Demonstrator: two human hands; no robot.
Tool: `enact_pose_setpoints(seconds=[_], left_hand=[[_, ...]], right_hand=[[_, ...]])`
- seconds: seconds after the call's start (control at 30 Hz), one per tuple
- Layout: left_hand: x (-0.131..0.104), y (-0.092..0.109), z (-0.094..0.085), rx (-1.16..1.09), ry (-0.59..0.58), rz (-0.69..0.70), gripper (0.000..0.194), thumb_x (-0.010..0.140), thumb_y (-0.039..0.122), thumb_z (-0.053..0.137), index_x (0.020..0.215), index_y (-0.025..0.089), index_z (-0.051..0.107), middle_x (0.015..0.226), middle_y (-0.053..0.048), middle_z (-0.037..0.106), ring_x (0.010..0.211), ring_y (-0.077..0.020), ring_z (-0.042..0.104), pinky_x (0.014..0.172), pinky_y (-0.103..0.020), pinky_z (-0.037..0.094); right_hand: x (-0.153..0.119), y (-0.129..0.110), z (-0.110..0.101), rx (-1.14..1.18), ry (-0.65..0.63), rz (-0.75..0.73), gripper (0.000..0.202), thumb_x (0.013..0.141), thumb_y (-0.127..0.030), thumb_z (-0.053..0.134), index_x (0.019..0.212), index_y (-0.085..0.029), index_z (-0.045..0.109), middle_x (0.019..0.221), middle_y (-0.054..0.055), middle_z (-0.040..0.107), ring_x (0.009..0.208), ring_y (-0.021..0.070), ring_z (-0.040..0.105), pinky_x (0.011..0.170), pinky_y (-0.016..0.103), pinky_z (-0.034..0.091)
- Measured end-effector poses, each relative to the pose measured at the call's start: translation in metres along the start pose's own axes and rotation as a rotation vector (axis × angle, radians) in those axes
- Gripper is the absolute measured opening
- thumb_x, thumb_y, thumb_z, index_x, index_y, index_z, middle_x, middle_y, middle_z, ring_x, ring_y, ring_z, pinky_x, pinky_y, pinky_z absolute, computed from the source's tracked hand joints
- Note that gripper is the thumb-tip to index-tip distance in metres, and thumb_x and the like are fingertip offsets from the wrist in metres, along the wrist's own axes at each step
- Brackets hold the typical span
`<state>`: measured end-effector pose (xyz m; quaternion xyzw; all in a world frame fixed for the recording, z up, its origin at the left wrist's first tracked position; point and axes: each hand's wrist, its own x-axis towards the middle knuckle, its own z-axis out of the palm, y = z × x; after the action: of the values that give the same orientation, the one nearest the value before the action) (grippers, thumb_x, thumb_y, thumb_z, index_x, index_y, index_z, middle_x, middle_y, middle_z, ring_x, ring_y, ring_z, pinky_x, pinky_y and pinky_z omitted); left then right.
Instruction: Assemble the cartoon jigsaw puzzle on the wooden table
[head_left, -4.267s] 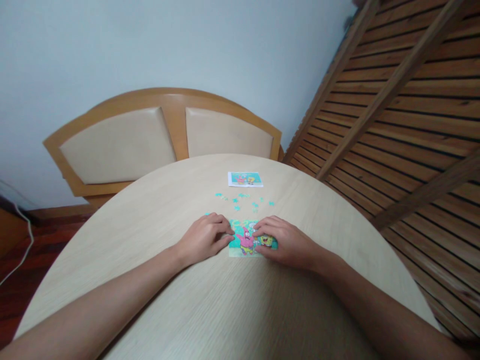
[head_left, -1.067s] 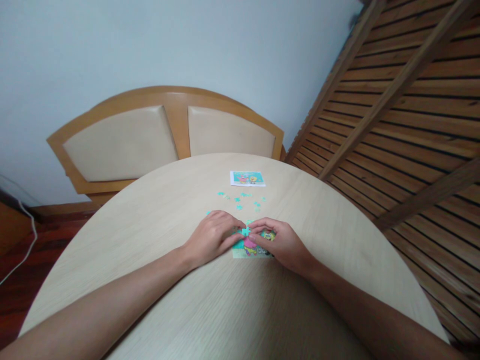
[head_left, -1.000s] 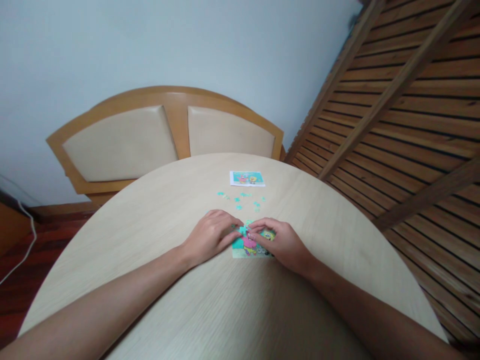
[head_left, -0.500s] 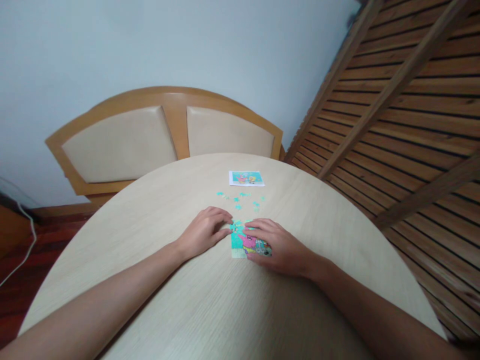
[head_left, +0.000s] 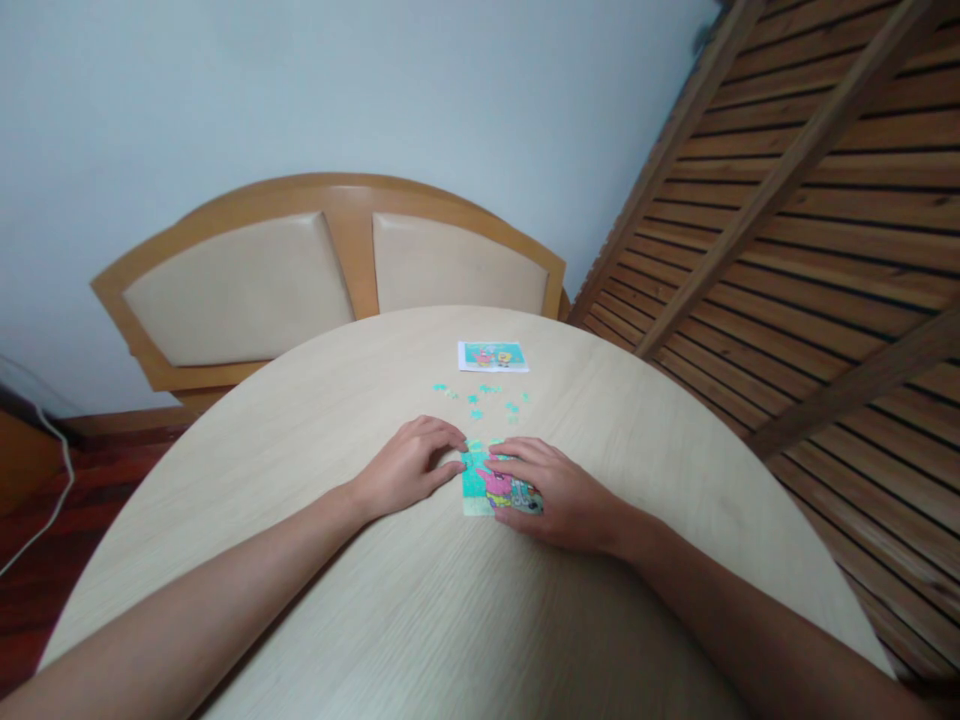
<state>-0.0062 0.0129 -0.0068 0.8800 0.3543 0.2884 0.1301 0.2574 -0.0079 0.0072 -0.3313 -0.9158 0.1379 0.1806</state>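
A partly joined jigsaw puzzle (head_left: 475,487), turquoise with a pink cartoon figure, lies flat on the round table. My left hand (head_left: 414,458) rests at its upper left edge, thumb and fingers apart, the fingertips touching or nearly touching the border. Across the puzzle's right side lies my right hand (head_left: 562,497), its fingers spread over the surface and covering part of the picture. Just beyond the hands are several loose turquoise puzzle pieces (head_left: 477,413). Farther back, a small reference picture (head_left: 493,356) shows cartoon figures on turquoise.
The pale wooden table (head_left: 315,590) has a curved edge. Behind it stands a wood-framed chair back or bench (head_left: 360,240) with cream panels, against a pale wall. A slatted wooden screen (head_left: 810,230) leans into view at right. A white cable (head_left: 66,470) hangs at far left.
At the puzzle's upper left, the gaps around a piece by my left fingertips have closed, and the piece now sits flush. Both hands have barely shifted.
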Motion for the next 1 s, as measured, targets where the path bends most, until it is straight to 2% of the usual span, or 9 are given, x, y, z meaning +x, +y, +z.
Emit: enact_pose_setpoints(seconds=[0.23, 0.57, 0.83, 1.0], left_hand=[[0.001, 0.002, -0.001, -0.007, -0.001, 0.021, 0.018, 0.096, 0.030, 0.062, 0.112, 0.023, 0.065, 0.112, -0.005, 0.071, 0.106, -0.0219, 0.063, 0.097, -0.041, 0.048], [0.001, 0.005, -0.005, 0.056, -0.033, 0.056, 0.016, 0.099, 0.029, 0.058, 0.104, 0.025, 0.072, 0.116, -0.006, 0.068, 0.108, -0.0229, 0.061, 0.096, -0.042, 0.046], [0.002, 0.010, -0.009, 0.110, -0.078, 0.093, 0.015, 0.098, 0.026, 0.057, 0.102, 0.023, 0.071, 0.112, -0.006, 0.070, 0.106, -0.0224, 0.063, 0.095, -0.041, 0.046], [0.003, 0.011, -0.010, 0.116, -0.105, 0.104, 0.015, 0.097, 0.028, 0.057, 0.102, 0.022, 0.069, 0.107, -0.006, 0.069, 0.103, -0.0223, 0.064, 0.095, -0.042, 0.047]], right_hand=[[0.000, 0.000, -0.001, -0.001, -0.019, 0.004, 0.048, 0.087, -0.045, 0.069, 0.128, -0.020, 0.067, 0.138, 0.013, 0.061, 0.130, 0.0300, 0.052, 0.111, 0.048, 0.042], [0.000, -0.002, -0.003, 0.023, -0.024, 0.010, 0.047, 0.085, -0.043, 0.071, 0.127, -0.021, 0.068, 0.138, 0.013, 0.061, 0.130, 0.0307, 0.052, 0.112, 0.049, 0.042], [0.000, 0.000, -0.006, 0.013, -0.087, -0.001, 0.055, 0.085, -0.043, 0.071, 0.133, -0.017, 0.064, 0.142, 0.016, 0.057, 0.134, 0.0319, 0.047, 0.113, 0.050, 0.040], [-0.001, 0.001, -0.007, 0.037, -0.085, -0.036, 0.057, 0.084, -0.041, 0.073, 0.136, -0.020, 0.062, 0.143, 0.014, 0.056, 0.134, 0.0314, 0.047, 0.114, 0.050, 0.039]])
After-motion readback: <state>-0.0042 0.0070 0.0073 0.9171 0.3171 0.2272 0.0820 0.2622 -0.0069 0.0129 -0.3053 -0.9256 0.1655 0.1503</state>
